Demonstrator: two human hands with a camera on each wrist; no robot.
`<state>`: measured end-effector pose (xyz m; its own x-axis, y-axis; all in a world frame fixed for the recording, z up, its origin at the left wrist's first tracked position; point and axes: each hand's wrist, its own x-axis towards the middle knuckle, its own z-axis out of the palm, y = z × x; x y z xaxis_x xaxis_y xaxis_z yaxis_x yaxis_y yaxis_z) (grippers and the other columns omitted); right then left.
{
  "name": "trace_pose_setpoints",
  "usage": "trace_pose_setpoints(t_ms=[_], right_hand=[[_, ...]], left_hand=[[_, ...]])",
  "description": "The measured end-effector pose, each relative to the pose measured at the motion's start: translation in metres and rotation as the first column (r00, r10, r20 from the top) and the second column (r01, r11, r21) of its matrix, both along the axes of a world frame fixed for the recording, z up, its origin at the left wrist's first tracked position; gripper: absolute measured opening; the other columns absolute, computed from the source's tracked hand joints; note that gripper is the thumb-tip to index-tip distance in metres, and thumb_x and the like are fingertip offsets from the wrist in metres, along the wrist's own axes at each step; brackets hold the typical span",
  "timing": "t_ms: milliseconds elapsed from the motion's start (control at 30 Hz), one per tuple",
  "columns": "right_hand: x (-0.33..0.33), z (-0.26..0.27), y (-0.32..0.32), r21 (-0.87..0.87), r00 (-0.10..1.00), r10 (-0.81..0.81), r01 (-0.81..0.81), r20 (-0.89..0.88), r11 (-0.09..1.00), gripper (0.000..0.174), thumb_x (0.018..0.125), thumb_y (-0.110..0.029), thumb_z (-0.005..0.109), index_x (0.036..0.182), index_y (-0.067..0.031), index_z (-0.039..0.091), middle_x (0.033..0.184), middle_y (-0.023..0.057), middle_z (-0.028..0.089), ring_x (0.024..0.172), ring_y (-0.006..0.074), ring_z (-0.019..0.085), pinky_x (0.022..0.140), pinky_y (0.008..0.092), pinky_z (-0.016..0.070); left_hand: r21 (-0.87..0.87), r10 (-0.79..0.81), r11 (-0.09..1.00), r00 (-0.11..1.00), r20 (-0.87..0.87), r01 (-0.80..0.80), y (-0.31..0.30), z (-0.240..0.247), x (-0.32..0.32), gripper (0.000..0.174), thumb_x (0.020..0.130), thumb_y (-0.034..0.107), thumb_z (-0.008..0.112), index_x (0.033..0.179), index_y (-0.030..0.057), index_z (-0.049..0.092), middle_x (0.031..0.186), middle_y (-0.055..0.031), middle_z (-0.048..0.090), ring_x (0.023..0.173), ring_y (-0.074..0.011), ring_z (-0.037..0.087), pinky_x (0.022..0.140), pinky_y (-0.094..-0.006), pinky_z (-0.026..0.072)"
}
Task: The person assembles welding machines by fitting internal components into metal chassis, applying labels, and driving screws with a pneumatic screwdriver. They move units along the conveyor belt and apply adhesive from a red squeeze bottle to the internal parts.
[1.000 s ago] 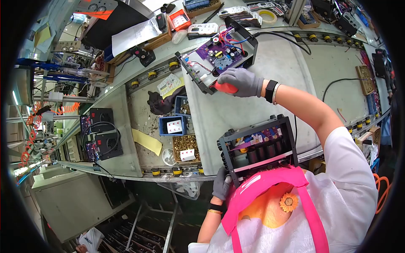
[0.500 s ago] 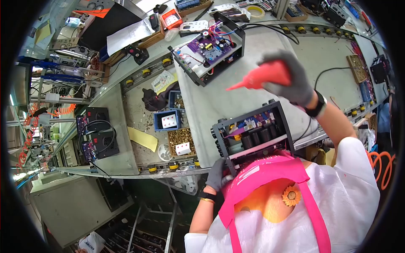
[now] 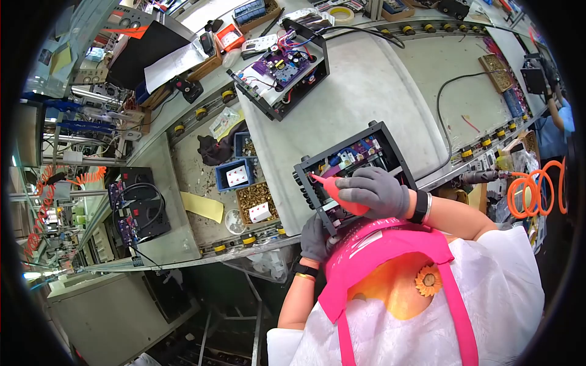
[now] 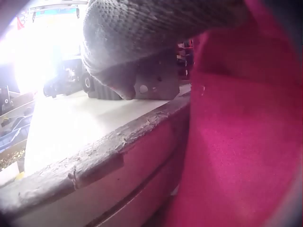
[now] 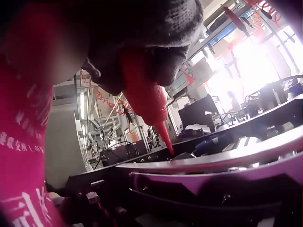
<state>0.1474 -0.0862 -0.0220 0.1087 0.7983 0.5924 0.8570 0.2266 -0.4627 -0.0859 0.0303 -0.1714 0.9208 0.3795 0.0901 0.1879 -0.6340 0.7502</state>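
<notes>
My gloved right hand [image 3: 379, 194] grips a red squeeze bottle [image 3: 337, 190] with a narrow tapered nozzle. In the right wrist view the bottle [image 5: 147, 101] tilts downward, its nozzle tip close over the near black amplifier-like chassis [image 3: 378, 132]. That chassis is uncovered, with circuit boards and dark cylindrical parts inside. At its lower left corner, my gloved left hand [image 3: 314, 239] holds the frame. The left wrist view shows a curled glove finger [image 4: 113, 52] against a black panel [image 4: 158, 80] with round holes. Part of the chassis interior is hidden beneath my right hand.
A second uncovered chassis [image 3: 281, 70] with a purple circuit board stands farther back on the white work board [image 3: 360, 91]. Blue bins [image 3: 234, 175] and a box of brass-coloured hardware [image 3: 249, 200] lie to the left. A black cable [image 3: 439, 116] curves at the right.
My right hand has brought the red bottle from the far chassis back to the near one, turning its nozzle over the near frame's left side. The left hand stays at the frame's corner.
</notes>
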Motion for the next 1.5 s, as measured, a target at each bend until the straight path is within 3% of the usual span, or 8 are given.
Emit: trace_pose_setpoints(t_ms=[300,400,500,567,667,833,1000,1500], right_hand=[[-0.007,-0.004,0.003,-0.002,0.999,-0.031,0.031,-0.008,1.000,0.042,0.067,-0.013,0.069,0.107,-0.0116,0.056,0.107,0.0079,0.061,0.082,0.0262,0.059,0.071,0.0364,0.0492],[0.001,0.001,-0.002,0.034,0.984,-0.066,0.073,-0.166,0.997,0.049,0.063,-0.010,0.076,0.106,-0.0094,0.053,0.104,0.0103,0.061,0.085,0.0296,0.060,0.073,0.0390,0.0496],[0.011,0.019,-0.027,0.143,0.906,-0.104,0.177,-0.411,0.974,0.056,0.063,-0.004,0.080,0.111,-0.0057,0.051,0.103,0.0135,0.060,0.094,0.0284,0.061,0.080,0.0367,0.0494],[0.020,0.031,-0.050,0.220,0.819,-0.114,0.280,-0.562,0.934,0.053,0.066,-0.003,0.078,0.111,-0.0041,0.049,0.107,0.0141,0.058,0.096,0.0254,0.060,0.082,0.0354,0.0495],[0.032,0.049,-0.087,0.179,0.748,-0.299,0.484,-0.593,0.857,0.049,0.072,-0.001,0.072,0.113,-0.0038,0.045,0.109,0.0146,0.057,0.100,0.0223,0.059,0.084,0.0330,0.0497],[0.042,0.041,-0.120,0.090,0.731,-0.416,0.542,-0.542,0.836,0.048,0.072,-0.002,0.072,0.112,-0.0039,0.046,0.107,0.0126,0.058,0.099,0.0213,0.060,0.083,0.0325,0.0498],[0.039,0.027,-0.123,0.082,0.691,-0.410,0.560,-0.595,0.824,0.045,0.070,-0.006,0.075,0.107,-0.0039,0.051,0.101,0.0116,0.060,0.092,0.0225,0.063,0.080,0.0324,0.0502],[0.044,0.020,-0.114,0.094,0.774,-0.408,0.510,-0.484,0.855,0.044,0.068,-0.005,0.076,0.105,-0.0035,0.053,0.097,0.0105,0.062,0.087,0.0246,0.063,0.076,0.0330,0.0500]], left_hand=[[0.143,0.064,0.988,0.998,0.009,-0.064,-0.005,-0.007,0.002,0.062,0.080,0.061,0.053,0.110,0.0074,0.058,0.096,-0.0123,0.061,0.085,-0.0336,0.058,0.071,-0.0418,0.0453],[0.086,0.038,0.996,0.991,-0.126,-0.027,-0.003,0.008,0.005,0.075,0.080,0.066,0.049,0.116,0.0002,0.052,0.094,-0.0176,0.058,0.086,-0.0346,0.056,0.073,-0.0421,0.0426],[-0.102,0.176,0.982,0.972,0.156,-0.161,-0.003,0.043,0.030,0.070,0.083,0.065,0.045,0.109,0.0020,0.059,0.086,-0.0146,0.060,0.082,-0.0307,0.057,0.071,-0.0395,0.0423],[-0.213,0.265,0.952,0.942,0.204,-0.222,0.001,0.063,0.047,0.066,0.085,0.062,0.046,0.105,0.0010,0.060,0.077,-0.0137,0.060,0.071,-0.0311,0.058,0.066,-0.0393,0.0435],[-0.115,0.279,0.956,0.956,0.084,-0.269,0.015,0.078,0.052,0.061,0.086,0.061,0.045,0.091,0.0013,0.055,0.078,-0.0152,0.060,0.070,-0.0317,0.058,0.063,-0.0391,0.0435],[-0.194,0.266,0.950,0.960,0.090,-0.245,0.018,0.085,0.060,0.067,0.087,0.063,0.040,0.101,-0.0005,0.055,0.081,-0.0160,0.060,0.075,-0.0311,0.059,0.068,-0.0388,0.0441],[-0.209,0.259,0.949,0.962,0.081,-0.238,0.015,0.085,0.058,0.068,0.088,0.063,0.040,0.108,-0.0008,0.055,0.088,-0.0144,0.061,0.080,-0.0274,0.059,0.072,-0.0369,0.0447],[-0.222,0.251,0.945,0.968,0.023,-0.240,0.013,0.086,0.053,0.075,0.086,0.067,0.041,0.113,-0.0013,0.053,0.096,-0.0145,0.062,0.089,-0.0269,0.060,0.079,-0.0361,0.0448]])
